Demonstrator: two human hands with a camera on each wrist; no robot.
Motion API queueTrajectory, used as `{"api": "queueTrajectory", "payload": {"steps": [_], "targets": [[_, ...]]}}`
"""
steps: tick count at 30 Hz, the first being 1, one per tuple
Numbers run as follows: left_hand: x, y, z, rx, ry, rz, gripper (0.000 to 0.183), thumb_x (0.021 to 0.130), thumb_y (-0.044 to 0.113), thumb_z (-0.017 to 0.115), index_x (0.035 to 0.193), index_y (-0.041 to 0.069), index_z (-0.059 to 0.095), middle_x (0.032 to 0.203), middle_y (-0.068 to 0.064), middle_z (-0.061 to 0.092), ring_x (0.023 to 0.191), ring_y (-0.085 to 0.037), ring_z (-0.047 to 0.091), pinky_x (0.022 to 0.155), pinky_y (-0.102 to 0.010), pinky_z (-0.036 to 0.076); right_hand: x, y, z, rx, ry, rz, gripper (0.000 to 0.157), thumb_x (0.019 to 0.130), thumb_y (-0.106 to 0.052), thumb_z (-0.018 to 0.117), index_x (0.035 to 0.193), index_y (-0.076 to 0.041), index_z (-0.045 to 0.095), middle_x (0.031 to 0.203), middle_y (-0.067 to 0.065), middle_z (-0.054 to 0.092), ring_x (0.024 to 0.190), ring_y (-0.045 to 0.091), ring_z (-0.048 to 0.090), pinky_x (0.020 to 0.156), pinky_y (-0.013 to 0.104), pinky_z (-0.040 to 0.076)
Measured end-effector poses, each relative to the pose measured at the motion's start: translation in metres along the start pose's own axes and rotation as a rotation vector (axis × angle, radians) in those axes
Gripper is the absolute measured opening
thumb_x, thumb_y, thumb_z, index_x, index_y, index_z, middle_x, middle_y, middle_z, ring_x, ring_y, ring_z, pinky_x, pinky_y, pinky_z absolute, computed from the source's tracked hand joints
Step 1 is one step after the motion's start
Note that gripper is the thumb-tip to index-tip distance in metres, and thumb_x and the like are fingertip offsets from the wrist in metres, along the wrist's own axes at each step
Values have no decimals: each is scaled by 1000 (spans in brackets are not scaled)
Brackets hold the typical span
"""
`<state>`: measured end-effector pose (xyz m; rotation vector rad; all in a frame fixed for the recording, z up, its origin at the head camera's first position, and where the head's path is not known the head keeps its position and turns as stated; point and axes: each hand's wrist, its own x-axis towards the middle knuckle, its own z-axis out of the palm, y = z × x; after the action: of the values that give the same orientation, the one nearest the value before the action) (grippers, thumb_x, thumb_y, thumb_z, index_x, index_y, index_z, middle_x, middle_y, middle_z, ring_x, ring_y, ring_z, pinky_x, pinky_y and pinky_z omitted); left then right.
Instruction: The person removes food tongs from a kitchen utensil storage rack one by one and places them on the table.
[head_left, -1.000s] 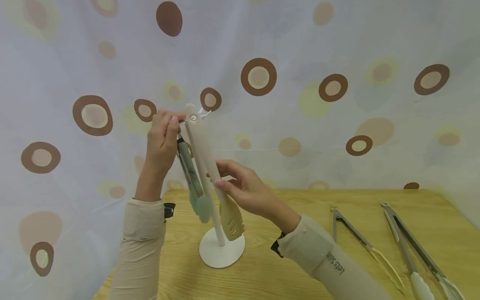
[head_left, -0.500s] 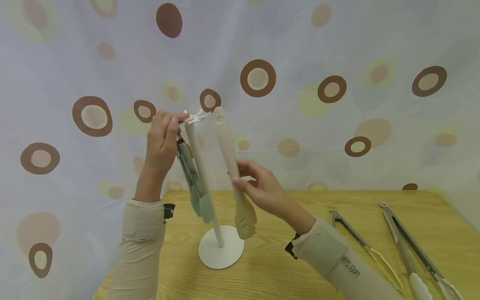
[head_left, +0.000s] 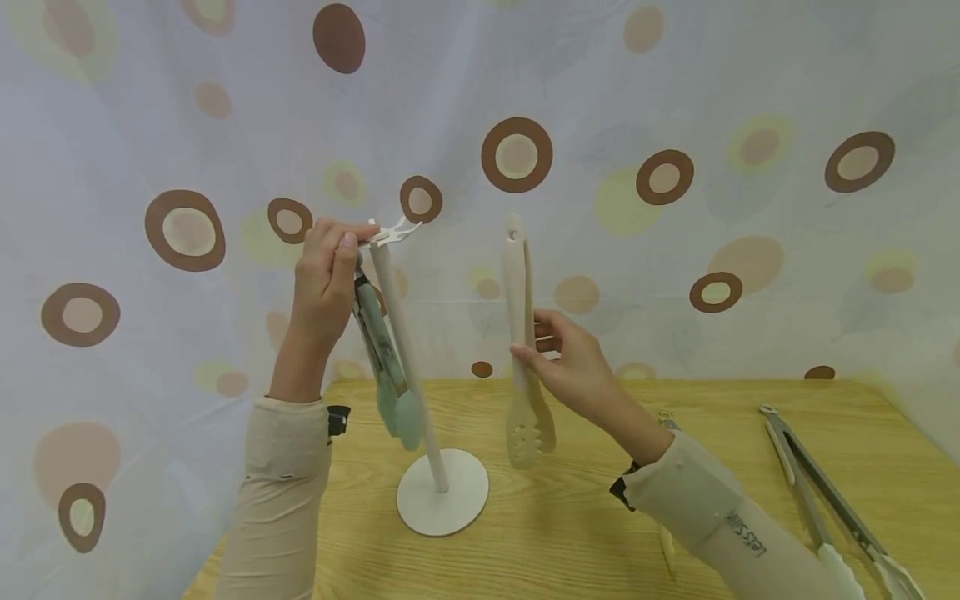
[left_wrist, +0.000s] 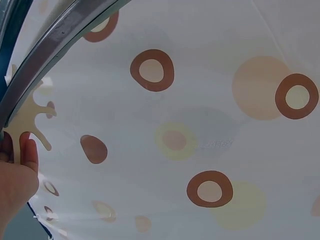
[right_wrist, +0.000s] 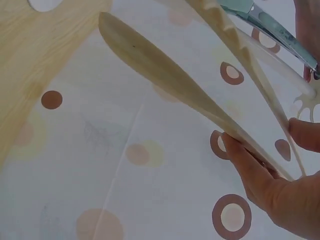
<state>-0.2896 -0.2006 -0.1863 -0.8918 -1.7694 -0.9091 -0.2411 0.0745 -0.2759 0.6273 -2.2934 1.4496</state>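
One pair smooth, slotted cream tongs (head_left: 516, 312), pinched in right hand (head_left: 576, 360), now farther from left hand (head_left: 324, 271) gripping pronged top (head_left: 391, 235) of white stand (head_left: 403, 337).

A stand (head_left: 404, 342) is borne on its round white base (head_left: 442, 517) by the wood-grained bench (head_left: 577, 550). At the right, grey pale-tipped tongs (head_left: 829, 490) are laid on it; beside them, other tongs (head_left: 667, 422) are mostly hidden by a sleeve (head_left: 712, 517).
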Motion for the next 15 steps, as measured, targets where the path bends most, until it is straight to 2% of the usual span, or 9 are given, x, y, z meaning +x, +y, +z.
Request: {"api": "queueTrajectory", "payload": {"steps": [7, 15], "targets": [[-1, 0, -1, 20, 3, -10, 35, 97, 11, 38, 106, -6, 67, 98, -20, 58, 89, -20, 44, 77, -28, 31, -6, 12, -14, -95, -26, 128, 53, 92, -16, 65, 134, 6, 43, 111, 22, 59, 98, 34, 62, 75, 41, 54], [0, 2, 0, 1, 10, -18, 33, 97, 8, 39, 107, -5, 68, 98, -20, 58, 89, -22, 44, 78, -28, 31, -12, 22, -26, -140, -50, 180, 56, 92, -19, 64, 135, 9, 41, 103, 22, 59, 92, 32, 64, 71, 39, 55]]}}
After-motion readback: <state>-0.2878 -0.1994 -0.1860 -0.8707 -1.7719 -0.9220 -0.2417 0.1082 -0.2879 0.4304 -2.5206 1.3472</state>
